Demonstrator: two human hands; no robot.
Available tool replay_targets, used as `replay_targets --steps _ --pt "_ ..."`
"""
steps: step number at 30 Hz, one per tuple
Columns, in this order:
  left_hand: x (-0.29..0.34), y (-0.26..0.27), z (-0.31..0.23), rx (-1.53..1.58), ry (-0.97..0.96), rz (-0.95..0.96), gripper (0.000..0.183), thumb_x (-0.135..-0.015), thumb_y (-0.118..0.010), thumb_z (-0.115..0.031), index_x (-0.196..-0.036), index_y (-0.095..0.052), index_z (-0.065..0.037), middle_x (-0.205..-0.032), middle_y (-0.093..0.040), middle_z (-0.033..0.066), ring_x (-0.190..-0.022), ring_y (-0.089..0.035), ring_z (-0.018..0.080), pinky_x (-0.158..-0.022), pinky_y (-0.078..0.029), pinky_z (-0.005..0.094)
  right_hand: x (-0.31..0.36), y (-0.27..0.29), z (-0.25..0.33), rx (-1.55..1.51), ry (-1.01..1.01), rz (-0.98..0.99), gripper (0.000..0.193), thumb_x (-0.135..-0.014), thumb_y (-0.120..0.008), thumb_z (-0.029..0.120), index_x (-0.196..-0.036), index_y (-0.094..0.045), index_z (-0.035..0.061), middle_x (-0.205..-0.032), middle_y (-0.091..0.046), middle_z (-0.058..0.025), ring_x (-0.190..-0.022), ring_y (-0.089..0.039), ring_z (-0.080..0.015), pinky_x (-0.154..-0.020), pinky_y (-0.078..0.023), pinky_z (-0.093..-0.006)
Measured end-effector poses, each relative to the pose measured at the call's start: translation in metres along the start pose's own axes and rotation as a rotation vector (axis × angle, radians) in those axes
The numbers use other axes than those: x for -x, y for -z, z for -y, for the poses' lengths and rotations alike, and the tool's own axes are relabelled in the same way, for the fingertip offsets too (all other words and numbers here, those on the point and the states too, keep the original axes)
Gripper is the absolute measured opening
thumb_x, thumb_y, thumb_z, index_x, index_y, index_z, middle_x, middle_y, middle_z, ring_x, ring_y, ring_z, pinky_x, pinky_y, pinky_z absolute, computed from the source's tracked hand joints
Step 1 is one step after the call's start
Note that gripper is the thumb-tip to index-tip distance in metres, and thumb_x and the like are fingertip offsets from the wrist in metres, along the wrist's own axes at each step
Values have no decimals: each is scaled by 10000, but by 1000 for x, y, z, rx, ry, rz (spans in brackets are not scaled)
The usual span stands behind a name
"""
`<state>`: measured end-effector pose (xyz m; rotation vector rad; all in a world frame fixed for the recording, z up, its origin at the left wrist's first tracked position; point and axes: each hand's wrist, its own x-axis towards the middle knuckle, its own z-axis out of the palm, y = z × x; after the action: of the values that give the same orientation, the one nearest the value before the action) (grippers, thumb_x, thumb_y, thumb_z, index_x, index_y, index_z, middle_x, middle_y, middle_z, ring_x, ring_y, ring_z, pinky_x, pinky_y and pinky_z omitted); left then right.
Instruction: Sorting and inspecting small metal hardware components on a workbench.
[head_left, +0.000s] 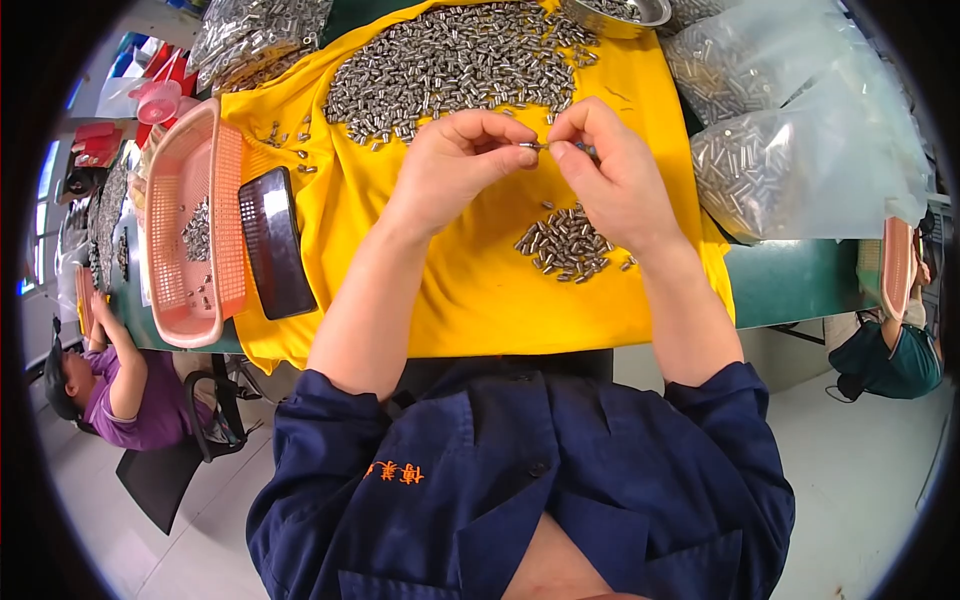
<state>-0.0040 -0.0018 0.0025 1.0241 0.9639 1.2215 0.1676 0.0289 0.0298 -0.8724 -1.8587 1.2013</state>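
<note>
At your left, a pink perforated plastic basket (232, 200) with loose metal parts inside stands beside a glossy black rectangular object (280, 270); your left hand (445, 165) bends inward over the bright yellow cloth (460, 290), forearm slanting up from below, thumb and forefinger pinched on a small silver metal cylinder (529, 146); that cylinder is in front of you, just below the large heap of silver metal cylinders (450, 75); your right hand (620, 180) arches in from the other side, thumb and forefinger pressed close on a thin brass-coloured piece (545, 147); I cannot tell whether the two pieces touch; a smaller pile of metal cylinders (567, 245) lies near your right wrist; clear plastic bags (745, 180) of metal parts lie farther right; orange stitched characters (400, 473) on your navy jacket (430, 530) show upside down and run into a fold; your fingertips cover much of both pieces; a bluish-grey bit (590, 151) by your right fingers is hard to make out; the upper edge cuts off a round metal bowl (655, 15).
</note>
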Motion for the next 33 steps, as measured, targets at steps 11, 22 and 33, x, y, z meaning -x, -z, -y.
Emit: replay_targets --steps 11,22,33 --pt "-1 -2 1 -126 -9 -32 116 -746 -646 -6 -861 -634 5 -808 -640 35 -741 -588 78 -679 -479 195 2 -4 5 214 109 20 52 -776 -480 37 -819 -452 27 -699 -526 -143 -640 -528 -312 -568 -415 -364" --pt "1 -2 -2 -873 -320 -165 184 -742 -593 -90 -909 -643 -31 -786 -650 79 -699 -615 119 -657 -489 238 -1 -5 -4 281 95 -48 63 -790 -493 56 -842 -473 28 -685 -534 -131 -632 -531 -271 -577 -421 -335" --pt "-1 3 -1 -16 43 -139 155 -799 -610 -67 -945 -615 -15 -845 -600 27 -752 -557 81 -695 -444 198 -2 0 -7 -168 -75 -12 107 -823 -501 69 -911 -505 8 -748 -535 -20 -669 -486 -69 -595 -409 -214"
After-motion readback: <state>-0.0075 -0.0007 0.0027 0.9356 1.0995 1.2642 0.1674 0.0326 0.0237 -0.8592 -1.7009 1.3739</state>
